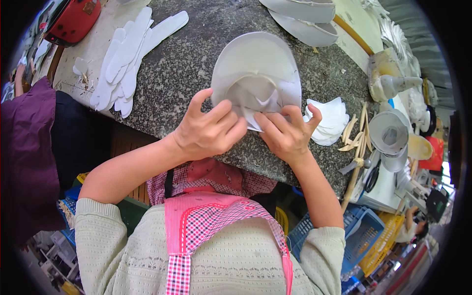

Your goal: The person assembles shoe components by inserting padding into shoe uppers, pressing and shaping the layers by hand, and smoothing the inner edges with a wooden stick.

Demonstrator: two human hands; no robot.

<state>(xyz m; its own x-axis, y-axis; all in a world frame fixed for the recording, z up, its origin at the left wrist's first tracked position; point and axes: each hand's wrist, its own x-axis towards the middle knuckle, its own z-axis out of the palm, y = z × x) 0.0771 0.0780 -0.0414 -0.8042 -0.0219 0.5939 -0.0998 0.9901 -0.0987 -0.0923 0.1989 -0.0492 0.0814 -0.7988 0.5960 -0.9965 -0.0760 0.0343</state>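
White shell (255, 54) lies over the stone slab (182, 69); right hand (289, 130) pinches its rim nearest the slab's front edge; left hand (209, 129) curls alongside, apart, grip unclear. Even tension should limit creasing.

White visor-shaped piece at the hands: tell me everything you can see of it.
The white visor-shaped piece looks smooth and fairly stiff, perhaps coated fabric or card. Its broad, rounded end points away from the person; a curved, raised-looking edge borders a greyer hollow, where the material is creased. It sits over the dark speckled worktop; whether it rests there is unclear. The right hand grips its near edge; the left hand is at its near left side.
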